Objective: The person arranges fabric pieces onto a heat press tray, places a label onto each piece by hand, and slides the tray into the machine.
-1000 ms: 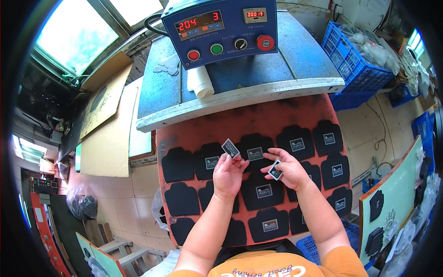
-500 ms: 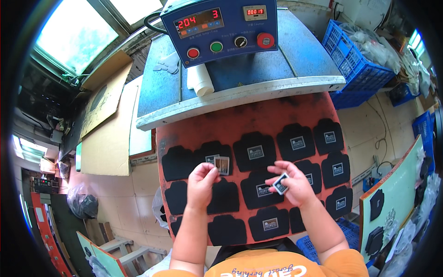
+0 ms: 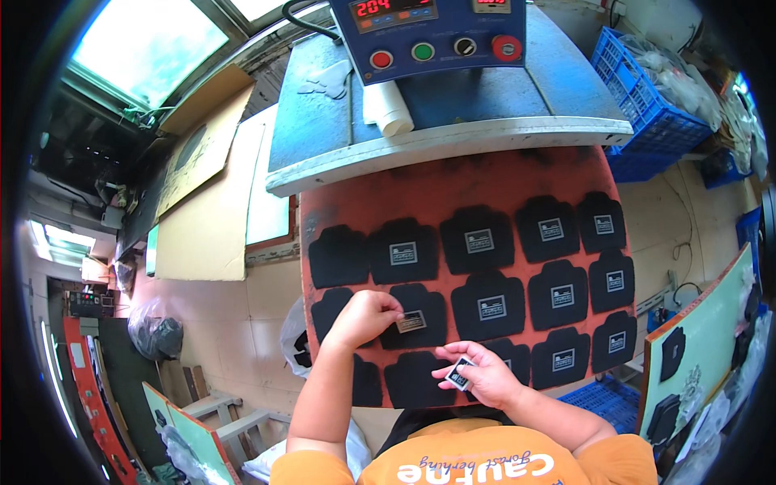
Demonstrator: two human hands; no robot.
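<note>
My left hand (image 3: pixel 365 319) is over the middle row of black fabric-like pieces, its thumb and forefinger pinched at the upper corner of a small rectangular label (image 3: pixel 411 322). That label lies flat against a black piece (image 3: pixel 435 301) and looks slightly brownish. Lower and to the right, my right hand (image 3: pixel 489 380) grips a small stack of dark labels with pale borders (image 3: pixel 459 374) between thumb and fingers. Around both hands, black pieces lie in rows on a red pad (image 3: pixel 339 212). Those toward the right, such as one far-row piece (image 3: pixel 478 238), carry labels; several at the left are plain.
Beyond the pad stands a blue heat-press machine with a control box (image 3: pixel 440 48) and a pale front edge (image 3: pixel 453 141). A white roll (image 3: pixel 388 109) lies on its top. Blue crates (image 3: pixel 638 97) hold plastic bags at the right. A pale board (image 3: pixel 695 339) leans near my right side.
My left hand has brought a label down from the far row to a middle-row piece. My right hand has drawn nearer my body with its stack. The view has shifted.
</note>
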